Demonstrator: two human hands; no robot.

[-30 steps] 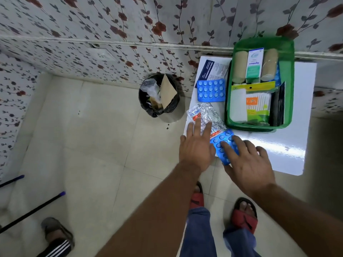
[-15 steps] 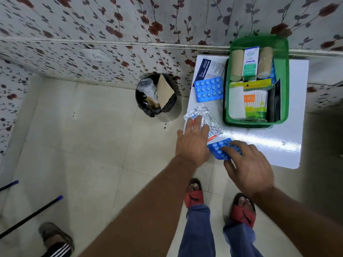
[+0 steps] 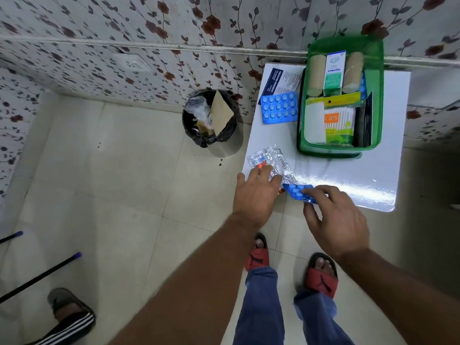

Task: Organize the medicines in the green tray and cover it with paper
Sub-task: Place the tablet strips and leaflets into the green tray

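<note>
The green tray point(image 3: 378, 78) stands at the back of the white table point(image 3: 348, 175), holding two tan bandage rolls, a green-white box, a cotton-bud pack and dark strips. My right hand point(image 3: 336, 217) pinches a blue pill strip point(image 3: 297, 191) at the table's near left edge, tilted up off the surface. My left hand point(image 3: 256, 195) lies flat on silver foil pill strips point(image 3: 276, 163), fingers spread. A second blue pill strip point(image 3: 278, 108) rests on a printed leaflet point(image 3: 281, 79) left of the tray.
A black-lined waste bin point(image 3: 211, 120) with cardboard and plastic stands on the floor left of the table. Floral wall runs behind. Another person's sandalled foot point(image 3: 67, 310) and two dark rods point(image 3: 39, 277) are at the lower left. My own feet are below the table edge.
My right hand has closed its fingers on the near blue pill strip and tipped it up off the table. My left hand stays pressed on the foil strips.
</note>
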